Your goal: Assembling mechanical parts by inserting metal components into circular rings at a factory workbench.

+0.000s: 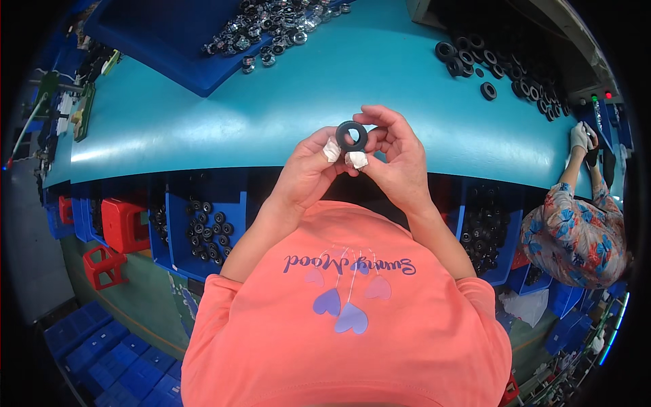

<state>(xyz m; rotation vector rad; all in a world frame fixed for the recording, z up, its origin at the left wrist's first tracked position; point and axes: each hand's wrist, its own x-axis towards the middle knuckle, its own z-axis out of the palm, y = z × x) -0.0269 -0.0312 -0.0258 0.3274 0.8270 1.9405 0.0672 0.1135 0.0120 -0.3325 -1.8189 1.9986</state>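
A black ring (343, 140) is held up above the near edge of the teal table, its hole facing me. My left hand (313, 165) grips it from the left side, the thumb wrapped in white tape. From the other side my right hand (397, 157) closes on the same ring, its thumb also taped white and its index finger arched over the top. What the fingertips do behind the ring is hidden.
Shiny metal and clear round parts (268, 30) spill from a blue tray (203, 87) at the far left. Black rings (488, 90) lie scattered at the far right. Blue bins of black wheels (209, 230) sit below the table edge. A gloved co-worker (573, 230) works at the right.
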